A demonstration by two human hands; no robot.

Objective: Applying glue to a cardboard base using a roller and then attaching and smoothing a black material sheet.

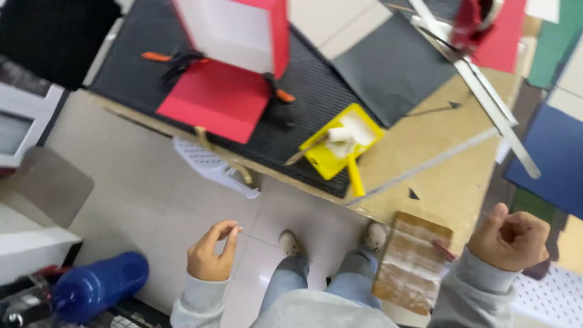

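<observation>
A red box (228, 67) sits clamped on the counter (443, 158), half assembled, beside a yellow glue tray (340, 146). Left hand (211, 252) is pinched, holding nothing visible; right hand (513, 237) is clenched, empty, near a glue-smeared board (413, 261).
</observation>
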